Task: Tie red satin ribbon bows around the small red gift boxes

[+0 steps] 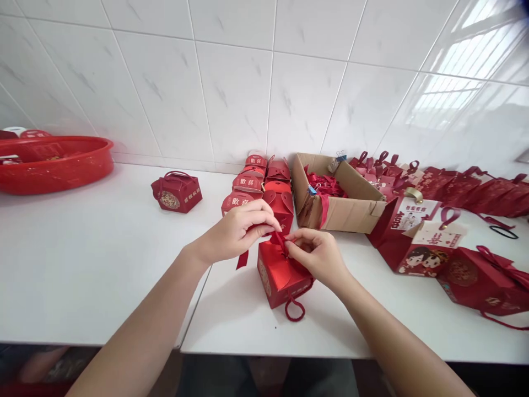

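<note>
A red gift box [276, 278] with gold print sits near the table's front edge, between my forearms. Above its top, a red ribbon [242, 260] runs through my fingers, one end hanging down on the left. My left hand [237, 229] pinches the ribbon with thumb and forefinger. Close beside it, my right hand [316, 253] is closed on the ribbon too, its fingers just over the box's top. A dark red cord loop [295, 310] hangs from the box's front and lies on the table. The part of the ribbon between my fingertips is partly hidden.
Behind the box stand rows of small red boxes [249, 182] and a cardboard box [351, 214] of red ribbons. Several gift boxes [479, 284] fill the right side. One dark red box [177, 193] and a red plastic basin [61, 173] are at left. A tiled wall [235, 82] bounds the back.
</note>
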`<action>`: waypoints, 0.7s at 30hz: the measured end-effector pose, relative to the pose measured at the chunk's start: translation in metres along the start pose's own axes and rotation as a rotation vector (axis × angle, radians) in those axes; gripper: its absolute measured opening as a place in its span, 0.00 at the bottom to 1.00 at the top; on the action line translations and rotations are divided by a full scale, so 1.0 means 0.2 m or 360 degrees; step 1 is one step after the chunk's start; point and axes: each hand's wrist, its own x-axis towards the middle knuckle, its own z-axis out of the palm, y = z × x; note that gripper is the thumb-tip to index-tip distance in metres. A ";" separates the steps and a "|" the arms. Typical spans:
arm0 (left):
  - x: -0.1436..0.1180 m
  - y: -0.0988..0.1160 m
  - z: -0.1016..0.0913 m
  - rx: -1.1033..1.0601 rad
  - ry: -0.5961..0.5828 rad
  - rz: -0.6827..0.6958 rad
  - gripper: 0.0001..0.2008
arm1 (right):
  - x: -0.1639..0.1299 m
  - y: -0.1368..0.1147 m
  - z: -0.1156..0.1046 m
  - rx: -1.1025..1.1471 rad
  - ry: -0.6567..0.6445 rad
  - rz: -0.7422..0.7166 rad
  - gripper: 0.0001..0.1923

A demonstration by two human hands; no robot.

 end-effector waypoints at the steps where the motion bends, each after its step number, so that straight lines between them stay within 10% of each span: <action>1: 0.03 0.01 0.00 0.0024 -0.0012 0.0024 0.11 | 0.00 0.00 -0.01 -0.0018 -0.0063 -0.0066 0.07; 7: 0.17 0.01 0.11 0.0150 0.0018 -0.0015 0.05 | -0.02 0.00 -0.03 -0.0032 -0.0211 -0.0193 0.12; 12: 0.10 -0.06 0.19 0.0341 0.0555 -0.0196 0.10 | -0.03 0.02 0.01 -0.0016 -0.0049 -0.0205 0.12; 17: -0.01 -0.09 0.18 -0.0030 0.0035 -0.0205 0.12 | -0.04 0.04 0.02 0.0011 0.0016 -0.0225 0.13; 21: -0.03 -0.09 0.20 -0.0194 0.0091 -0.0197 0.10 | -0.04 0.05 0.03 0.0061 0.0065 -0.0227 0.13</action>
